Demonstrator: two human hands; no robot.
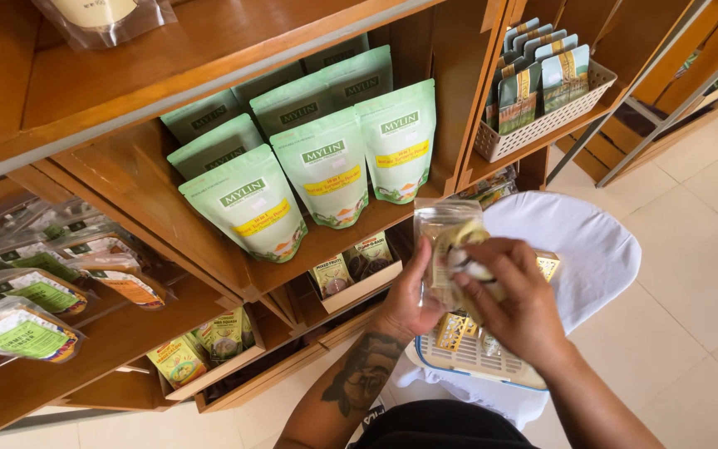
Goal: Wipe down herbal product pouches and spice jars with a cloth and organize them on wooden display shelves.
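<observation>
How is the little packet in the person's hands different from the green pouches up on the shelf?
The clear packet is see-through, so its pale contents show; the green pouches are opaque mint green with a yellow band. The clear packet looks smaller than any green pouch. It is held between the left hand and right hand, while the green pouches stand upright in rows on the wooden shelf. Both are sealed, flexible packs.

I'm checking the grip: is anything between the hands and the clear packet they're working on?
Nothing visible. The left hand and right hand both hold the clear packet directly, above the slotted basket on the white-covered stool.
</observation>
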